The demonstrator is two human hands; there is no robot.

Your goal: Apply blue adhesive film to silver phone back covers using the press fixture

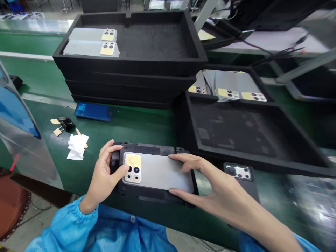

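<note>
A silver phone back panel [160, 171] with a camera block [133, 168] lies face up in a black fixture [151, 149] at the bench's front edge. Yellow film covers part of the camera block. My left hand [106, 173] is closed on the fixture's left end, its thumb pressing on the camera block and its fingers behind. From the right, my right hand [207, 178] spans the panel, thumb on the near long edge and fingertips on the far one. The panel's underside is hidden.
Stacked black trays [126, 70] hold silver panels [90, 45]; another black tray [236, 133] stands right, before a tray of panels [231, 82]. A blue-filmed panel [93, 112], crumpled tissue [77, 145] and black clip [66, 123] lie left. A dark phone [240, 173] lies right.
</note>
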